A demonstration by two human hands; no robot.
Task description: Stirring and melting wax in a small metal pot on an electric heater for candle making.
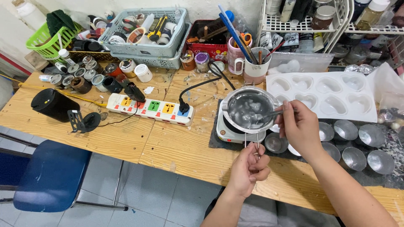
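Right of the frame's centre, a small metal melting pot (249, 110) sits on a white electric hotplate (229, 132), holding pale, partly melted lumps. The left hand (249, 168), lower centre, has its fingers curled tight around the pot's wire handle (251, 143), which sticks out toward the bottom edge. The right hand (299, 126), just right of the pot, pinches a metal spoon (269, 115) between thumb and fingers, its tip dipped into the pot's contents. The hotplate stands on a dark mat (219, 145) on the wooden table (168, 149). In the upper right lies a white mould (324, 94) with heart-shaped cavities; below it, several round metal cups (357, 147) cluster together. Left of the hotplate is a white power strip (149, 108) with coloured sockets.
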